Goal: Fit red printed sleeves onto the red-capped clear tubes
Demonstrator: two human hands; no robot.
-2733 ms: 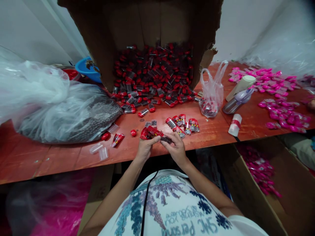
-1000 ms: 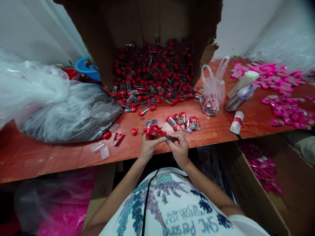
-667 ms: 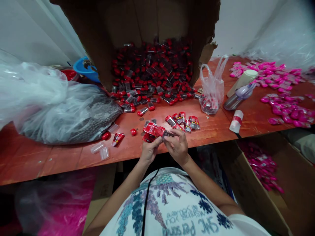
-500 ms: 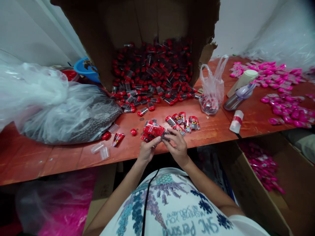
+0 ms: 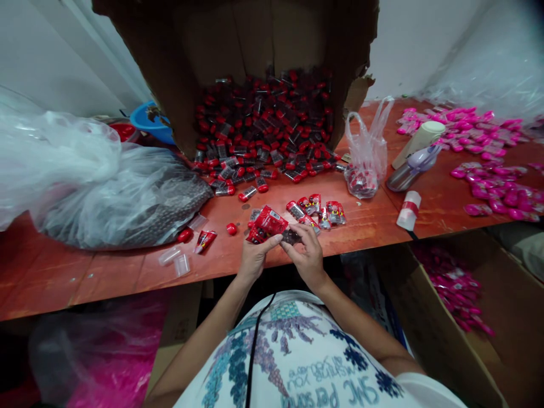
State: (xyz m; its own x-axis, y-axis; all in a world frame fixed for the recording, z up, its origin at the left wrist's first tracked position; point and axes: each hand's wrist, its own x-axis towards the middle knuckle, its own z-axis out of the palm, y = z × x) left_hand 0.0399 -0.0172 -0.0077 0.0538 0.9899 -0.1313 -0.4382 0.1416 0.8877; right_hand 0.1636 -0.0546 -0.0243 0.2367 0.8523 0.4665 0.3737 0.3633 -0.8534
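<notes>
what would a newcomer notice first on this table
Probably the big cardboard box at the back, with a heap of red-capped clear containers reaching from its open side onto the table. Next, bright pink pieces scattered on the table's right side. Near the front edge, the left hand and right hand hold a red packet between them.
</notes>
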